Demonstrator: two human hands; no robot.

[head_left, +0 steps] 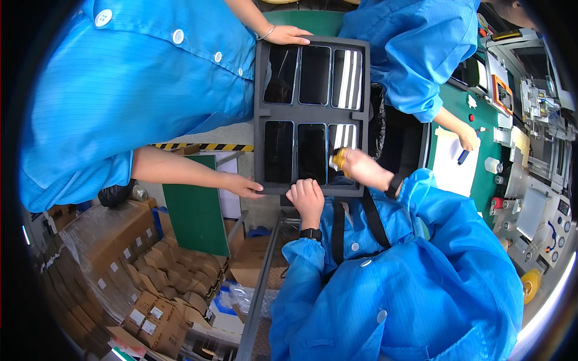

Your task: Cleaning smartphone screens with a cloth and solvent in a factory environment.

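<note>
A dark grey foam tray (pixel 310 115) holds several phones with dark, glossy screens, in two rows. My left hand (pixel 306 201) grips the tray's near edge, fingers bent over the rim below the middle phone (pixel 311 153) of the near row. Above the near right phone (pixel 342 133), my right hand (pixel 364 168) is closed round a small yellow thing (pixel 340 159) with a pale tip; its kind is hard to make out. Part of that phone is hidden under my hand. A co-worker's hands (pixel 288 35) hold the tray at its far left and near left corners.
On the right, another person's hand (pixel 468 139) is by a dark blue stick-like thing (pixel 463 157) over white paper (pixel 451 171) on a green bench. Machinery (pixel 536 102) stands beyond. Lower left are cardboard boxes (pixel 158 322), a green board (pixel 195 204) and a metal rail (pixel 260 295).
</note>
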